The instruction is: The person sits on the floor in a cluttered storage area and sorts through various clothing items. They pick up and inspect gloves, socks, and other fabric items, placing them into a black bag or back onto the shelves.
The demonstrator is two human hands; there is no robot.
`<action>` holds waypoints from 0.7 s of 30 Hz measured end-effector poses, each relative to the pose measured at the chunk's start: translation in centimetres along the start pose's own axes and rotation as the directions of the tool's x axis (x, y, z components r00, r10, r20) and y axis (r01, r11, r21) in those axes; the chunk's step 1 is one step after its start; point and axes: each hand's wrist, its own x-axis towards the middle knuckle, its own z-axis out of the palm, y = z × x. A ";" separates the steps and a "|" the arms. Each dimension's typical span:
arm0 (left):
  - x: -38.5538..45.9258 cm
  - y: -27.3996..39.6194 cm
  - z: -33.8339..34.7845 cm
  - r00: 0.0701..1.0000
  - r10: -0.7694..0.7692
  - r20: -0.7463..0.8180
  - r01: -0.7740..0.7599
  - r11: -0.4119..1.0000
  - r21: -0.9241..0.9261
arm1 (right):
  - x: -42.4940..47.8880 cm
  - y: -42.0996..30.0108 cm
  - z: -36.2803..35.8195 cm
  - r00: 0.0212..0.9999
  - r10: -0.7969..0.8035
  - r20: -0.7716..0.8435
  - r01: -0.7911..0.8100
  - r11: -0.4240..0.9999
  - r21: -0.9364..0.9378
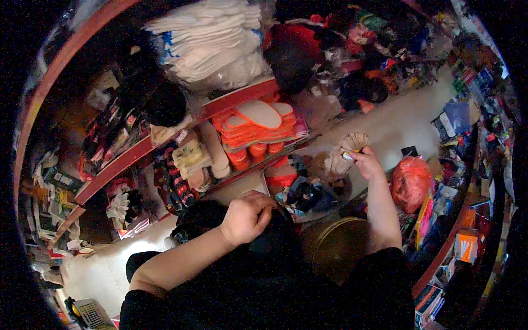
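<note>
My right hand (369,161) pinches a bunched beige fabric-like bundle (351,147) at its narrow end, where a small white and yellow label shows. The bundle fans out in pleats over the floor side. Close to my body, my left hand (248,217) has its fingers curled over the dark area in front of me. Whether anything is inside that hand is hidden. Ahead of it on a shelf sits a stack of orange-edged insoles (260,116), the top ones pale. Above them is a large stack of white knit gloves (212,45), partly in clear plastic.
A red shelf edge (241,97) runs diagonally in front. Dark plastic-wrapped goods (311,193) lie low ahead. At right are a red plastic bag (410,184), an orange box (467,247) and crowded shelves. The aisle floor (396,117) stretches to the upper right.
</note>
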 end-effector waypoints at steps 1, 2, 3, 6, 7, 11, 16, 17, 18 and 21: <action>-0.2 -0.3 0.2 0.999 -0.020 -0.026 0.020 1.000 -0.015 | -0.9 -0.7 0.1 0.998 -0.049 0.039 0.047 0.997 0.064; -0.8 -1.2 0.8 0.999 -0.005 -0.037 0.006 1.000 0.015 | -1.7 -1.2 0.0 0.992 -0.100 0.078 0.089 0.988 0.128; -0.8 -1.3 1.4 0.998 0.024 -0.061 -0.023 0.999 0.030 | -2.6 -1.6 -0.1 0.982 -0.152 0.111 0.129 0.973 0.191; -1.7 -0.4 1.0 0.997 0.029 -0.065 -0.024 0.996 0.081 | -7.5 -5.4 5.4 0.917 -0.298 0.267 0.221 0.933 0.284; -2.0 0.1 0.3 1.000 0.001 -0.015 0.000 0.996 0.085 | -8.5 -6.2 7.0 0.887 -0.341 0.312 0.244 0.918 0.312; -0.8 4.2 -4.3 0.999 0.025 -0.039 -0.024 0.999 0.021 | -11.1 -8.1 12.4 0.826 -0.424 0.370 0.295 0.886 0.356; 0.1 6.1 -9.4 0.913 0.079 -0.401 -0.090 0.996 -0.008 | -15.8 -9.8 23.7 0.668 -0.487 0.564 0.224 0.853 0.471; -0.1 6.6 -10.3 0.901 0.109 -0.421 -0.113 0.993 0.016 | -16.1 -9.6 25.3 0.654 -0.493 0.574 0.201 0.844 0.497; -0.4 6.3 -10.9 0.889 0.164 -0.428 -0.167 0.986 0.031 | -16.1 -9.2 26.7 0.639 -0.500 0.584 0.172 0.833 0.526; -2.2 5.6 -13.3 0.945 0.074 -0.319 -0.110 0.989 -0.096 | -17.3 -9.1 30.9 0.583 -0.529 0.616 0.135 0.811 0.569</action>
